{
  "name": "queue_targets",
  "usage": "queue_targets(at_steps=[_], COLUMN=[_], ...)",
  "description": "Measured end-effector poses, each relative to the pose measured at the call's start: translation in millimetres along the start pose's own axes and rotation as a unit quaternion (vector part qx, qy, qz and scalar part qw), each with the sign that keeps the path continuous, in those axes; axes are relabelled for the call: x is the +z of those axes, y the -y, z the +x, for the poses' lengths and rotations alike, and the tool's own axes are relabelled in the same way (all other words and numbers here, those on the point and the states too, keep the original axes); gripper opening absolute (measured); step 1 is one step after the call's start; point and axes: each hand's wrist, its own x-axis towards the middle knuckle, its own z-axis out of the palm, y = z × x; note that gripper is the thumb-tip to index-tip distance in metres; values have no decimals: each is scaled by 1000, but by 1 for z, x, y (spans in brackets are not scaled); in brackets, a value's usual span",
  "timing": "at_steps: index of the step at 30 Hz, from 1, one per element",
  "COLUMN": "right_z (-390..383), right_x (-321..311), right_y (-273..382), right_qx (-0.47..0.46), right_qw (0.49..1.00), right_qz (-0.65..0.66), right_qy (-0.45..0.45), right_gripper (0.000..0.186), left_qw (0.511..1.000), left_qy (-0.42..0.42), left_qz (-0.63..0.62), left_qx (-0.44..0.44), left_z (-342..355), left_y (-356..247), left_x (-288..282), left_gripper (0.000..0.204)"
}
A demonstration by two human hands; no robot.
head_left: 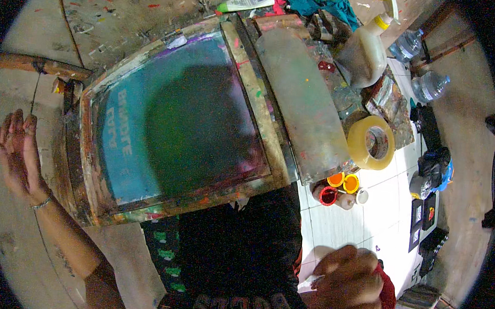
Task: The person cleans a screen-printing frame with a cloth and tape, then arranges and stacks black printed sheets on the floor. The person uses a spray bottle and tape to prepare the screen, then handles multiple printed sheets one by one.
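Note:
A wooden-framed printing screen point(190, 117) with blue-green mesh, purple stains and pale lettering stands tilted in front of me. My left hand point(18, 146) is raised beside its left edge, fingers apart, holding nothing. At the lower right my right hand point(350, 282) is closed in a fist, apart from the screen. A white scrap point(310, 283) shows at its inner side, and red fabric point(385, 296) lies against the far side of the knuckles. What the fingers grip is hidden. Below the screen is dark cloth point(236, 241).
Right of the screen are a cloudy smeared panel point(299, 95), a clear tape roll point(370, 143), a spray bottle point(367, 51) and small paint pots point(328, 195) on white tiles point(339, 228). Water bottles point(430, 86) and dark folded items point(425, 222) lie farther right. A tube point(245, 3) lies behind.

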Motion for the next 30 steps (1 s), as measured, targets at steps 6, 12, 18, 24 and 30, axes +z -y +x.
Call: queue_targets(at_steps=[6, 12, 18, 24, 30], right_z=[15, -15, -72, -98, -101], right_x=[38, 89, 169, 191, 199], right_y=[-9, -56, -94, -92, -97], right_qx=[-45, 112, 442, 504, 498], right_qw=[992, 981, 718, 611, 622], right_qz=[105, 112, 532, 609, 602], right_qy=[-57, -114, -82, 41, 49], right_gripper=[25, 12, 68, 100, 112], left_qw=[991, 980, 886, 871, 883], left_qy=[71, 147, 232, 271, 243], left_qz=[91, -9, 337, 339, 373], left_qx=[-67, -136, -217, -229, -146], left_z=[26, 67, 66, 33, 8], left_y=[9, 72, 222, 312, 357], left_x=[5, 38, 119, 124, 111], left_gripper=[48, 41, 39, 52, 54])
